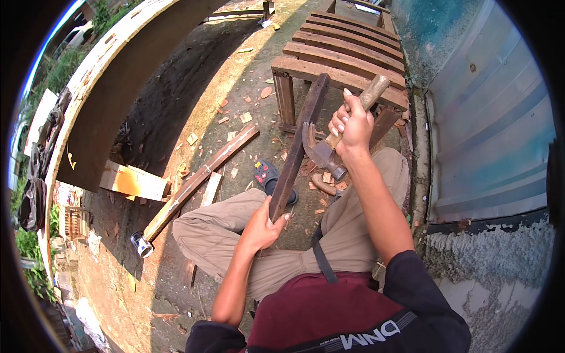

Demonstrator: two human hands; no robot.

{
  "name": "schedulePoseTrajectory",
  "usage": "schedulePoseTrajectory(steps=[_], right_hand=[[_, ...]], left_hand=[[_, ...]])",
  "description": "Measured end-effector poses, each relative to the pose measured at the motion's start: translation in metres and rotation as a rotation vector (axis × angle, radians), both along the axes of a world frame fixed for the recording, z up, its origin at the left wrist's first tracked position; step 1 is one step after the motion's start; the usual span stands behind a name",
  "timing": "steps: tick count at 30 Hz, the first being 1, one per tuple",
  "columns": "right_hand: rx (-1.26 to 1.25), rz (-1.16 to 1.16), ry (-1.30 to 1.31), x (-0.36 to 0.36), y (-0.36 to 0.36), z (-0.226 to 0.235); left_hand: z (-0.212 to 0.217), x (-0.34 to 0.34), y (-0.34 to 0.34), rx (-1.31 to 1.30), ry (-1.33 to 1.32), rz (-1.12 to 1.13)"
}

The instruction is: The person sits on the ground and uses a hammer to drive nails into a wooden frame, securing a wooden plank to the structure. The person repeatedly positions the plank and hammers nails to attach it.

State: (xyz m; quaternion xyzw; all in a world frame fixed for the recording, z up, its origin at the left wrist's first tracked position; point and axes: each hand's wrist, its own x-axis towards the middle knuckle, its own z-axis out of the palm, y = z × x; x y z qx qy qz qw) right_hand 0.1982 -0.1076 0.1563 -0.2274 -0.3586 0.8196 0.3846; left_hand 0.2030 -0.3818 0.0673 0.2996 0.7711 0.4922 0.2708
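Dark brown wood makes up the straight bar (pixel 294 162) that slants down from the front edge of the slatted bench (pixel 294 66) toward the person's lap. Its long axis runs from the left hand (pixel 263 226), at the end farthest from the bench, forward and slightly right; the other end overlaps the bench's front slat, though whether it rests there I cannot tell. The left hand is clamped around that near end, thumb along one side.

On the near side of the bench, to the right of the bar, the right hand (pixel 353 126) is wrapped around the claw hammer (pixel 322 154), part-way up its wooden handle. The handle's free end points toward the bench; the steel head hangs on the opposite side, claw curving up against or just over the bar, contact unclear, striking face turned away from the bench.

The bar should be stiff, fairly weighty and hard to break, its sawn faces giving decent friction; either end suits a grip. The hammer is likely head-heavy, best held farther back along the handle for leverage.
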Motion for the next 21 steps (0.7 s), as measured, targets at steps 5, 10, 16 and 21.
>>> schedulePoseTrajectory(steps=[5,10,16,21], right_hand=[[-0.052,0.036,0.014,-0.003,0.006,-0.005],[-0.065,0.065,0.014,-0.004,0.010,-0.008],[-0.060,-0.018,0.054,-0.008,0.019,-0.007],[0.067,-0.019,0.114,-0.010,0.014,-0.003]], left_hand=[[-0.017,0.011,0.008,-0.033,0.027,0.103],[-0.029,0.000,0.003,0.029,0.012,0.096],[-0.016,0.001,0.000,-0.064,0.042,0.038],[-0.017,0.005,-0.007,-0.049,0.019,0.017]])
